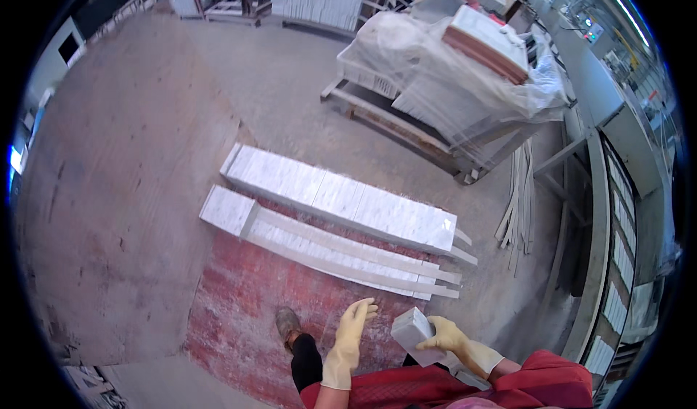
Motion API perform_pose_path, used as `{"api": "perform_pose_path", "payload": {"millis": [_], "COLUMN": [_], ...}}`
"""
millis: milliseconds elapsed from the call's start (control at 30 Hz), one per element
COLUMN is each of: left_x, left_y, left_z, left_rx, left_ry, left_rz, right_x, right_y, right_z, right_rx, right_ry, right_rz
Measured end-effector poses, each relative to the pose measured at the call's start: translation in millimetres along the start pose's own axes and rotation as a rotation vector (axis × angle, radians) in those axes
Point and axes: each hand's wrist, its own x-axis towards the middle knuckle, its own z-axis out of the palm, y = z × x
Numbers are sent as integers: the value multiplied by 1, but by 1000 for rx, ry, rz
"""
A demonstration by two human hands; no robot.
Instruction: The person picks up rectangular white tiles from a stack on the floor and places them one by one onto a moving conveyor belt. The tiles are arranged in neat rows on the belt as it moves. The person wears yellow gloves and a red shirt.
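Both my hands wear pale yellow rubber gloves. My right hand (444,336) grips a white-grey stone block (414,328), which may be a stack of tiles, tilted in front of my body. To its left, my left hand (353,327) is empty, its fingers stretched out toward the block but apart from it. Beyond the hands lies a long row of white stone pieces (232,209) with two pale flat strips (330,264) along its top. Parallel behind it runs a second row of white stone pieces (337,195). Strip ends stick out at both rows' right ends.
Under the rows is a worn red board (247,300), with a large brown sheet (131,191) at left. A plastic-draped pallet (450,82) stands at the back right. Loose strips (517,198) lie near a long machine (606,256) holding white pieces. My shoe (288,323) is on the red board.
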Motion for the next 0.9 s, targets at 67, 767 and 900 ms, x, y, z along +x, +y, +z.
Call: {"api": "perform_pose_path", "payload": {"millis": [67, 767, 900], "left_x": [-14, -202, -226], "left_y": [-9, -2, 3], "left_z": [42, 296, 331], "left_rx": [-115, -159, -210], "left_ry": [107, -249, -279], "left_rz": [4, 414, 456], "right_x": [-23, -251, -283], "right_y": [-2, 4, 7], "right_z": [-24, -157, -177], "right_rx": [55, 466, 324], "right_ry": [78, -144, -148], "right_rz": [-94, -331, -407]}}
